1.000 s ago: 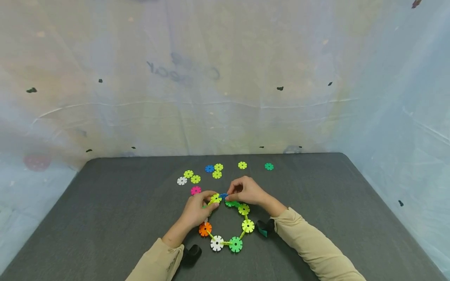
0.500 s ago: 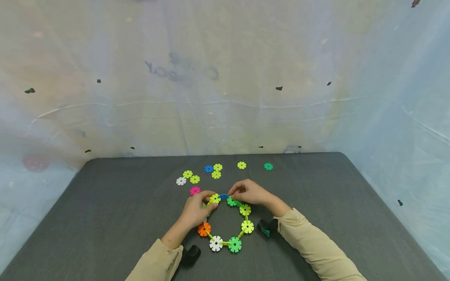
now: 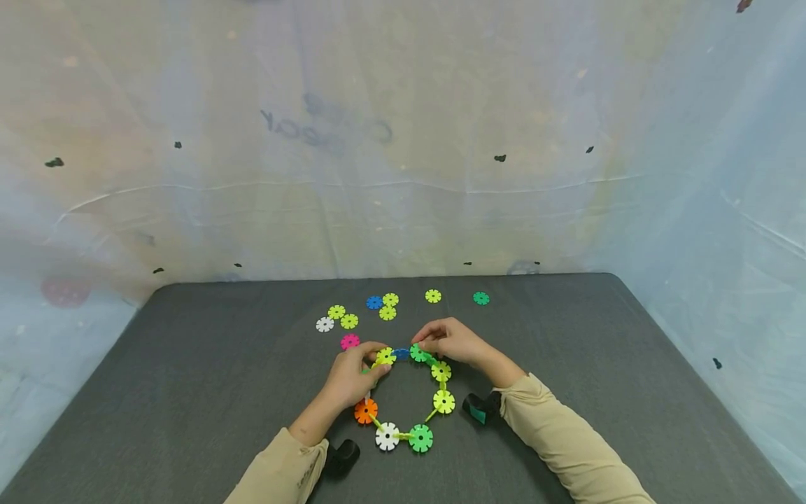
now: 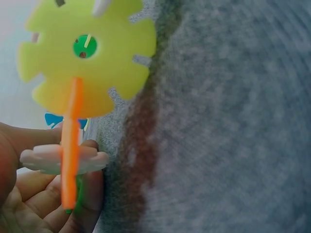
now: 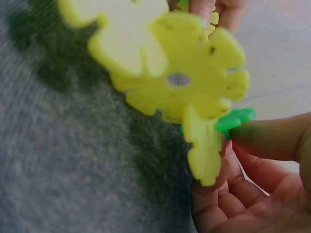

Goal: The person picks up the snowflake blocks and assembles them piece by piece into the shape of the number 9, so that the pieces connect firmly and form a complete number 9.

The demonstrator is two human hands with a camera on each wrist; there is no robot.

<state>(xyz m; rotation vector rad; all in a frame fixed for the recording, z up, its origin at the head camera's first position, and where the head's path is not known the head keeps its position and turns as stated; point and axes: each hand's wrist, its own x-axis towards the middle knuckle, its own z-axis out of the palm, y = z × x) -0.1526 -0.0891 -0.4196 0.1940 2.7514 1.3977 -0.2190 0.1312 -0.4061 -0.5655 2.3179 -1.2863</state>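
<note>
A ring of slotted plastic discs joined edge to edge lies before me. My left hand (image 3: 352, 374) pinches its upper left part, beside a yellow disc (image 3: 386, 356). An edge-on blue disc (image 3: 401, 353) sits between the hands. My right hand (image 3: 455, 341) pinches a green disc (image 3: 418, 352), whose edge shows at the thumb in the right wrist view. Down the ring's right side run yellow discs (image 3: 443, 402); a lower green disc (image 3: 421, 438), a white disc (image 3: 387, 437) and an orange disc (image 3: 366, 411) follow. Whether blue and green are joined, I cannot tell.
Loose discs lie farther back on the dark grey table (image 3: 239, 392): a pink disc (image 3: 350, 341), a white disc (image 3: 324, 324), a blue disc (image 3: 374, 302), a green disc (image 3: 481, 298) and several yellow ones. A pale sheet (image 3: 403, 210) hangs behind the table.
The right hand has let go of the blue disc and now pinches the neighbouring green disc, which has risen toward the blue one. The right-hand yellow discs have shifted slightly away from me.
</note>
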